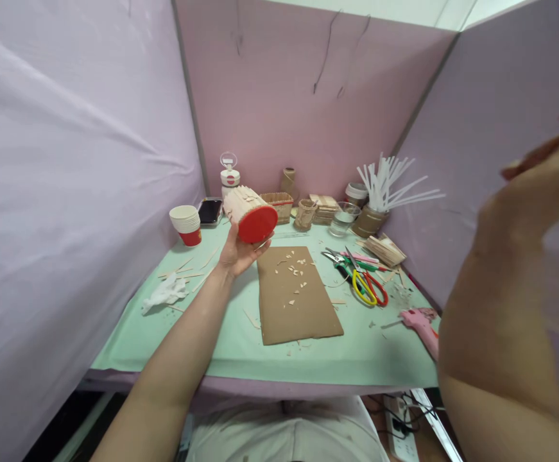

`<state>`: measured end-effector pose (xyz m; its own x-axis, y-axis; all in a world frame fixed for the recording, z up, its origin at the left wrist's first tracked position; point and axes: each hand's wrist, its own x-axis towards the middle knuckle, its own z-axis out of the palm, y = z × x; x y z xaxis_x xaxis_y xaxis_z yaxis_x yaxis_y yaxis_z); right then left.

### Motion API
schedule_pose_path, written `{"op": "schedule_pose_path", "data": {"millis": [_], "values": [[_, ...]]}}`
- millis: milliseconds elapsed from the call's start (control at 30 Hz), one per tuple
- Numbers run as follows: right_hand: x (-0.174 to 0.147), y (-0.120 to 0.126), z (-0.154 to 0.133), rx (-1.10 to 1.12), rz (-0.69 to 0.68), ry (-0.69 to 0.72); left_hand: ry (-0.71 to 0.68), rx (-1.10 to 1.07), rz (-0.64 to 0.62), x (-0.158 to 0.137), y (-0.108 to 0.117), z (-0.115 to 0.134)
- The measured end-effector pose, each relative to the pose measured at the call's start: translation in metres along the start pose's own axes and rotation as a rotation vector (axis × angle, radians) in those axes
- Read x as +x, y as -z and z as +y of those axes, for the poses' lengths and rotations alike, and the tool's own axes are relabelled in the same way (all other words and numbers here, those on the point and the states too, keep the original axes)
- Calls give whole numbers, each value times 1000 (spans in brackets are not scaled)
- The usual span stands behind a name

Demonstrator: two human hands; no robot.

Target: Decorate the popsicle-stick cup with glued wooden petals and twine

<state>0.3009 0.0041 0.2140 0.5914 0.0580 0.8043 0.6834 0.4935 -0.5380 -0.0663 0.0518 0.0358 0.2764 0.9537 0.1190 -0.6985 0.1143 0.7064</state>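
My left hand (pixel 239 251) grips a cup covered in wooden sticks (pixel 246 204), tilted so that its red round base faces me. Thumb and fingers wrap its lower side, above the table. Raised high at the right edge, partly out of view, my right hand (pixel 556 163) is bent at the wrist and blurred; what its fingers do cannot be made out. Below the cup and to its right lies a brown cardboard sheet (pixel 291 324) scattered with small wood chips (pixel 294 271).
Scissors (pixel 368 285), pliers (pixel 339 260) and a pink glue gun (pixel 421 327) lie at right. Stacked paper cups (pixel 186 224) and a crumpled white tissue (pixel 166 292) are at left. Behind stand a woven basket (pixel 282 208), a water bowl (pixel 343 221) and white glue sticks (pixel 382 186).
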Motion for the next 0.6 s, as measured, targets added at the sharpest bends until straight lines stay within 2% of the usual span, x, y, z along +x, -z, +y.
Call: {"op": "schedule_pose_path", "data": {"millis": [67, 100, 133, 167, 267, 367, 500, 600], "values": [[-24, -5, -8, -44, -267, 100, 8, 27, -10, 1, 1, -1], [-40, -8, -6, -141, -383, 100, 12, 46, -16, 1, 2, -3], [-58, -11, -1, -245, -555, 55, 12, 71, -18, 2, 3, -4], [-77, -15, 8, -278, -663, 22, 5, 99, -10, 2, 3, -6], [-134, -26, 39, -318, -877, -8, -56, 204, 72, 5, 3, -13], [-184, -41, 57, -295, -1162, 33, -140, 284, 163, 7, 3, -18], [-234, -69, 51, -258, -1499, 141, -201, 342, 223, 13, 8, -21], [-259, -87, 43, -271, -1634, 195, -259, 433, 267, 17, 15, -24]]}}
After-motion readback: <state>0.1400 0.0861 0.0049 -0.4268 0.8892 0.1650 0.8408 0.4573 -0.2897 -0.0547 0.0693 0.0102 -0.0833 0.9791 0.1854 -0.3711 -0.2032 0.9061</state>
